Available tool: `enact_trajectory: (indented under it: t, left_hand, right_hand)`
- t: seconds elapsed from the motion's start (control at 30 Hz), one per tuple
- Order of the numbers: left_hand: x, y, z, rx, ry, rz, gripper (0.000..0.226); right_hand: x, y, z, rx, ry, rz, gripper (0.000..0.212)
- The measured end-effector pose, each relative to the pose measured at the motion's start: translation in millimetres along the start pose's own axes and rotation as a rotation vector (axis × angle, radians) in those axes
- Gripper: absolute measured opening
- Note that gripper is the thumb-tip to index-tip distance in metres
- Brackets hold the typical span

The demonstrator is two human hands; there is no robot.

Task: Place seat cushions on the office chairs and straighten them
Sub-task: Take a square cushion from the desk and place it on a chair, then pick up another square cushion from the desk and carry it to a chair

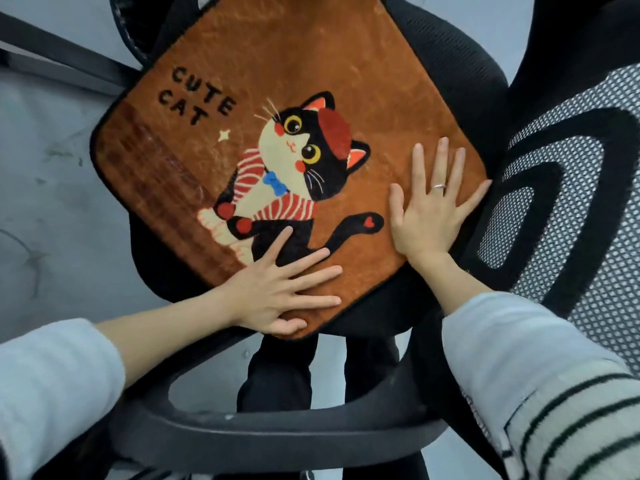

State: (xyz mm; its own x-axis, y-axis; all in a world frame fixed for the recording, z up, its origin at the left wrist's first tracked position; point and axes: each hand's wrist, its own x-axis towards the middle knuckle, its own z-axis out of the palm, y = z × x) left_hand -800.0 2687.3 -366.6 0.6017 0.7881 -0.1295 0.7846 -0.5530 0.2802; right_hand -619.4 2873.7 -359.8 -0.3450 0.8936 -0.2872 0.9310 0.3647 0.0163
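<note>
One brown cat-print cushion [284, 161] already lies on the office chair [460, 81] seat, turned askew to it. The left hand [277, 292] and right hand [429, 216] press it with flat, spread fingers, gripping nothing; squaring it probably remains.

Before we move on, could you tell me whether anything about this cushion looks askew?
Yes. The cushion sits turned on the chair seat, one corner overhanging its edge. Both the left hand and right hand press flat on it.
</note>
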Motion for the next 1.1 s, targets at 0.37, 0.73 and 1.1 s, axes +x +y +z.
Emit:
enact_trajectory:
  t: [0.37,0.73,1.1]
  left_hand:
    - [39,-61,-35,0.104,0.050,-0.453,0.057]
    - [51,-36,-62,-0.072,-0.212,-0.772,0.052]
    - [-21,114,-241,-0.858,0.332,-1.476,0.037]
  right_hand:
    - [-3,-16,0,-0.029,0.032,-0.413,0.056]
    - [-3,-24,-42,-0.083,-0.334,-0.382,0.058]
    - [-93,-57,-239,0.065,-0.532,-0.786,0.042]
